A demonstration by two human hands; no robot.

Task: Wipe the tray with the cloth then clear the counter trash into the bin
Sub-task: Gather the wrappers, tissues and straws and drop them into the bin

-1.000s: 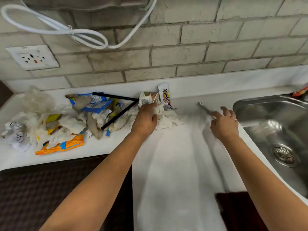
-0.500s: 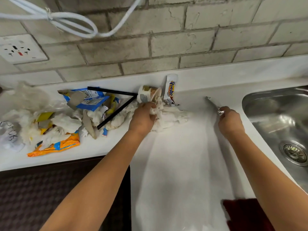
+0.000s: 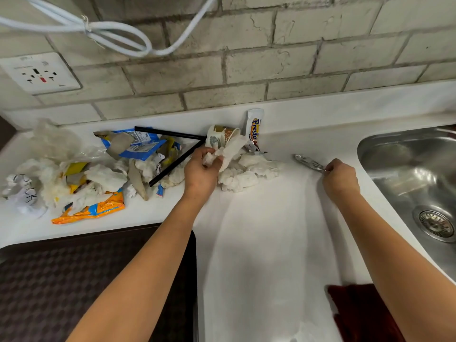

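Note:
Trash lies in a heap along the back of the white counter (image 3: pixel 138 213): crumpled white tissues (image 3: pixel 246 174), a paper cup (image 3: pixel 219 137) on its side, a Presto wrapper (image 3: pixel 255 129), two black straws (image 3: pixel 172 164), a blue packet (image 3: pixel 140 146) and an orange wrapper (image 3: pixel 93 211). My left hand (image 3: pixel 202 174) grips a crumpled tissue at the heap's right end, just below the cup. My right hand (image 3: pixel 340 180) pinches the near end of a silver foil wrapper (image 3: pixel 308 162) lying on the counter. A wide white sheet (image 3: pixel 266 255) hangs down in front of me. No tray or bin is in view.
A steel sink (image 3: pixel 414 183) with its drain sits at the right. A dark red cloth (image 3: pixel 357 314) shows at the bottom right. A wall socket (image 3: pixel 39 72) and a looped white cable (image 3: pixel 111 35) hang on the brick wall. Dark patterned floor mat (image 3: pixel 74 287) lies below the counter.
My right hand went from open near the foil wrapper to pinching its end. My left hand has closed on a tissue and lifted it slightly.

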